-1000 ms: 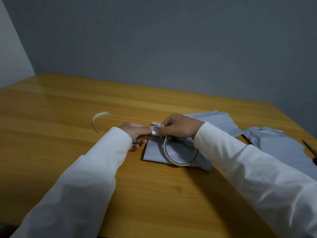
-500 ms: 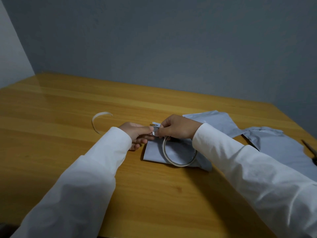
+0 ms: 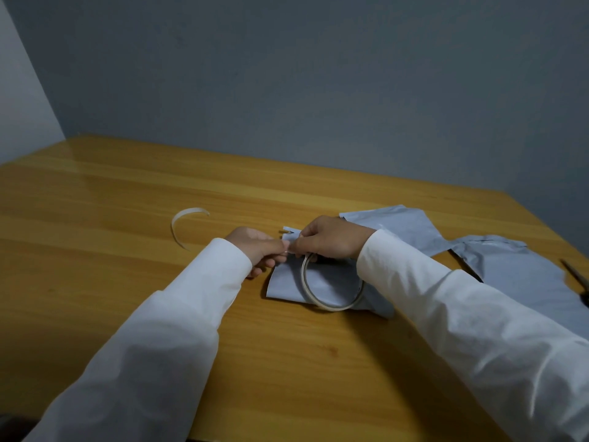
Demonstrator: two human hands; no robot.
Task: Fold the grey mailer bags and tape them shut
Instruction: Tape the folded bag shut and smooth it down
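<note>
Both hands, the left hand point(image 3: 259, 248) and the right hand point(image 3: 330, 239), pinch what looks like tape just above one folded mailer bag point(image 3: 322, 283), while other bags point(image 3: 526, 275) beside them wait unfolded.

We see both arms in white long sleeves reaching forward over the wooden counter point(image 3: 127, 193), converging near its middle. Our left hand point(image 3: 258, 248) is curled, thumb and forefinger pinched together, knuckles toward the counter's far edge. Our right hand point(image 3: 331, 237) sits just beside it, fingertips meeting the left's, fingers bent down in a closed pinch, wrist slightly raised.
</note>
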